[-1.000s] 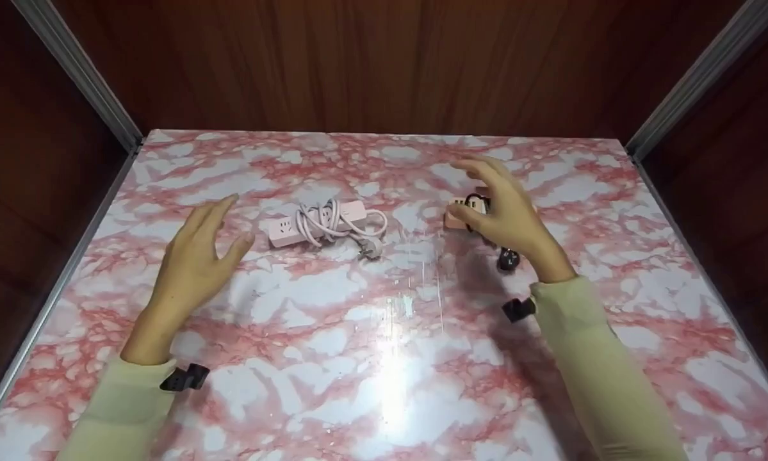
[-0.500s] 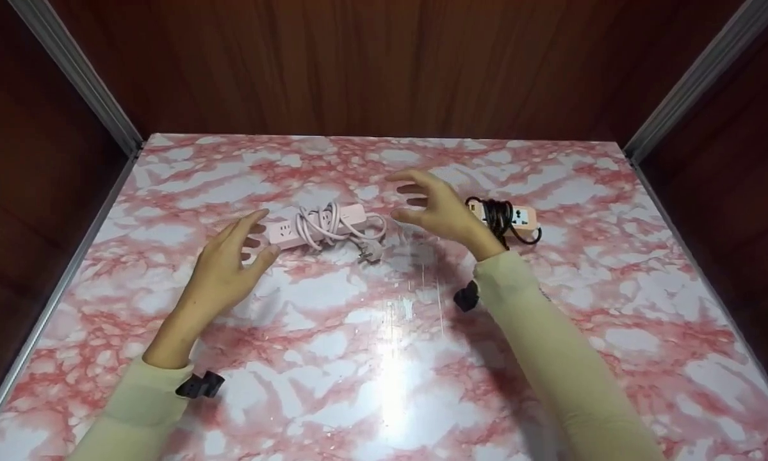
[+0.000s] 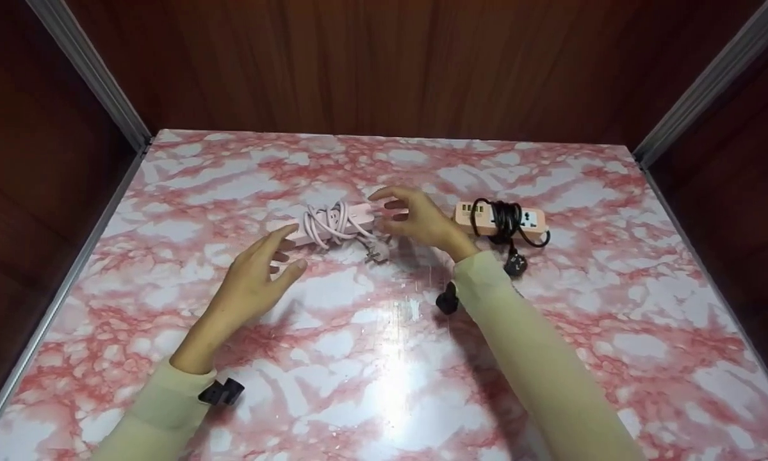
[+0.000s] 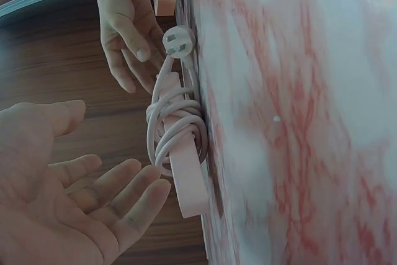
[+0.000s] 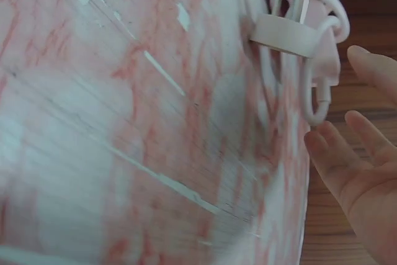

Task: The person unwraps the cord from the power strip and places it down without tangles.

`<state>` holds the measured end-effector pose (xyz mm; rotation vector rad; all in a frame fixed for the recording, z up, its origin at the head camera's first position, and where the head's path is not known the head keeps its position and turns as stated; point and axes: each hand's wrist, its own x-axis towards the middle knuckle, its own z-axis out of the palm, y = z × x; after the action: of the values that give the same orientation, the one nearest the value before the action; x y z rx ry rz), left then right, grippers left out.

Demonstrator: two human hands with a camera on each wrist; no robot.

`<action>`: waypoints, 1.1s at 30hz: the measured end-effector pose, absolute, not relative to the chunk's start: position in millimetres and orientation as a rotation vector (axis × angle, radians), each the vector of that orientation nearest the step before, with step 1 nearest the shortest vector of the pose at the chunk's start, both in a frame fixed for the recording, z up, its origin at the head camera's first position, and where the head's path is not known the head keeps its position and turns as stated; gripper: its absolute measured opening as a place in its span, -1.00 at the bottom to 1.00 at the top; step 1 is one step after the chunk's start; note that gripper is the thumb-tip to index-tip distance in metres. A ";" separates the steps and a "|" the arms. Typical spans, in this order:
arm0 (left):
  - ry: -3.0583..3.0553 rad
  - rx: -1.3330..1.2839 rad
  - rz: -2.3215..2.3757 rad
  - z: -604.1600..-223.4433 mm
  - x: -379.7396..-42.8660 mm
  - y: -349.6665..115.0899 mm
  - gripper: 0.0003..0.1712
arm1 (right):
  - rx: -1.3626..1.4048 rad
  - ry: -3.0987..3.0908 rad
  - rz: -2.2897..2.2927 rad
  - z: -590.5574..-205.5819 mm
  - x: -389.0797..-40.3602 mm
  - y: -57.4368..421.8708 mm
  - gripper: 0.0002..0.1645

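Note:
A pale pink power strip (image 3: 360, 213) lies on the table, its own cord (image 4: 180, 130) wound around the middle. The round plug (image 4: 178, 42) hangs off toward the front right. My left hand (image 3: 252, 282) hovers by the strip's left end, fingers spread and holding nothing. At the right end is my right hand (image 3: 419, 218), fingers relaxed and slightly bent, overlapping the strip's end in the head view. In the right wrist view the fingertips of that hand (image 5: 366, 166) are close to the cord loop, with nothing in the grasp.
An orange-pink power strip (image 3: 464, 221) wrapped in black cord (image 3: 506, 219) lies to the right, its black plug (image 3: 515, 263) in front. The red and white marbled table (image 3: 332, 397) is bounded by dark wood panels (image 3: 384, 64) at the back and sides.
My right hand has moved left from over the orange-pink strip to the pale pink one's right end. My left hand has moved right toward its left end. Both strips stay put.

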<state>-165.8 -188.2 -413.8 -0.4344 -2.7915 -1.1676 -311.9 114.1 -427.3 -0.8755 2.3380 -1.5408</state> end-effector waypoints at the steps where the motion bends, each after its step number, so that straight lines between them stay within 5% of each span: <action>1: -2.800 -0.435 -1.167 -414.2 -165.0 -187.1 -0.26 | -0.874 2.341 -1.530 -428.7 -312.1 113.5 -0.46; 33: -2.784 -0.449 -1.189 -418.7 -163.3 -184.1 -0.29 | -0.419 2.124 -1.635 -448.6 -328.0 84.8 -0.60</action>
<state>-163.3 -184.1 -418.7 -0.4487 -2.7837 -1.1894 -328.0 84.8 -448.6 -0.4189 2.1243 -1.6355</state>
